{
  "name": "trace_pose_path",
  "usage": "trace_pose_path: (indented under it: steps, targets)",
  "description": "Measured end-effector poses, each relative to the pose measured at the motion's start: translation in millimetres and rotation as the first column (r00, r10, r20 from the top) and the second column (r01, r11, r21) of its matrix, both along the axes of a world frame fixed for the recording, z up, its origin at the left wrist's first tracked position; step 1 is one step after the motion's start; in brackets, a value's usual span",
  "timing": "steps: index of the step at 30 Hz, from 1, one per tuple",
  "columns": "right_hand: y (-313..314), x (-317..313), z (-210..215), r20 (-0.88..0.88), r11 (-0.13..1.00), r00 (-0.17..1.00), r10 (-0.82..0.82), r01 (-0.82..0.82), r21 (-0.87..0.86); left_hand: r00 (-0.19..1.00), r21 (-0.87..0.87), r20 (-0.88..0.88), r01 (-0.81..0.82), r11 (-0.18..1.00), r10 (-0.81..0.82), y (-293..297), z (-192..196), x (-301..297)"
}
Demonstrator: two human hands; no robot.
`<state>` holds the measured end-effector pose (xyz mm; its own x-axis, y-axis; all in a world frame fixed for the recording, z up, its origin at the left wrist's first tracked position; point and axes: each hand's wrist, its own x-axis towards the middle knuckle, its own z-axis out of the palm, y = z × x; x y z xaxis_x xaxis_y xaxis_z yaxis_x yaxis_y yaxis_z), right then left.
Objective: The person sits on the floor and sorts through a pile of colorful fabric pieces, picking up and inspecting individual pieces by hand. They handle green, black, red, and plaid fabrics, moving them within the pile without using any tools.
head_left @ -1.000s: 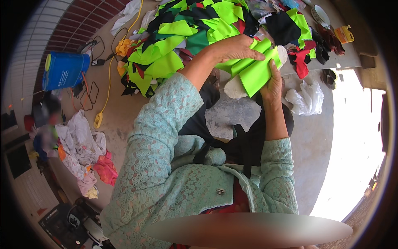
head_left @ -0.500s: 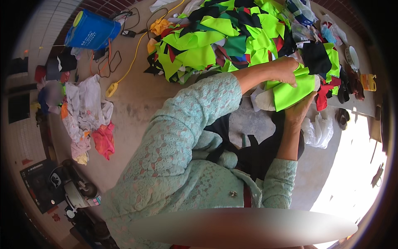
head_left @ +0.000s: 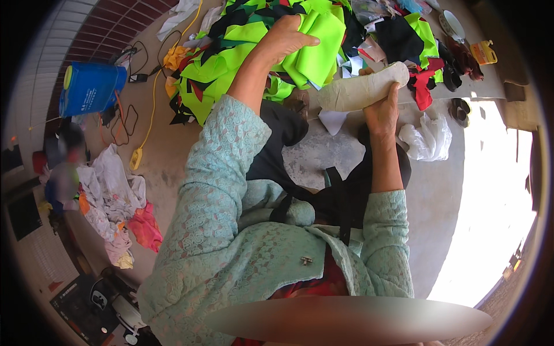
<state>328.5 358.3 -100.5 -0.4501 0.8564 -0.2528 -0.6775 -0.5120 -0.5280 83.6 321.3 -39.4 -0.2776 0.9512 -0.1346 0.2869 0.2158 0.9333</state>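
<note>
My left hand [head_left: 284, 41] is closed on a neon-green fabric piece [head_left: 318, 52], which hangs from it over the near side of the scrap pile. Farther right, my right hand [head_left: 381, 118] grips a pale, sole-shaped insole [head_left: 365, 91]. Its thumb lies over the insole's right end, and the other fingers are mostly hidden behind it. The insole is bare, rounded at its right end, and held apart from the green cloth. Below the insole, a small white scrap [head_left: 333, 121] shows between my knees.
Ahead spreads a heap of green, black and red fabric scraps [head_left: 208, 81]. At the left stand a blue tank [head_left: 93, 89], a yellow cable connector [head_left: 136, 158] and crumpled clothes [head_left: 112, 184]. On the right are a white plastic bag [head_left: 428, 138], a yellow jug [head_left: 483, 52] and a white bowl [head_left: 452, 26].
The green fabric, earlier lying across the insole, has come away with my left hand toward the left. My right hand keeps hold of the insole. The whole view has shifted.
</note>
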Motion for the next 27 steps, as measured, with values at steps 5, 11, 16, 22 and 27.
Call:
trace_pose_path:
  steps: [5, 11, 16, 22, 27]
  targets:
    - [1, 3, -1, 0.019, 1.0, 0.999, -0.029, 0.03, -0.009, 0.976, 0.067, -0.119, -0.175, 0.982, 0.181, -19, -8, -46]
    - [8, 10, -4, -0.008, 0.995, 0.996, -0.094, 0.094, -0.038, 0.623, 0.055, -0.608, -0.585, 0.809, 0.492, -39, -27, -105]
    - [19, 20, -33, -0.202, 0.999, 0.979, -0.01, 0.003, -0.035, 0.428, 0.258, -0.721, -0.566, 0.783, 0.546, -37, -3, -71]
    - [35, 39, -69, 0.093, 0.997, 0.995, -0.035, 0.029, 0.068, 0.598, 0.501, -0.625, -0.186, 0.845, 0.502, -9, 10, -11]
    - [30, 44, -60, 0.567, 0.976, 0.805, -0.176, 0.069, 0.205, 0.714, 0.517, -0.539, -0.138, 0.845, 0.447, -1, 12, 13]
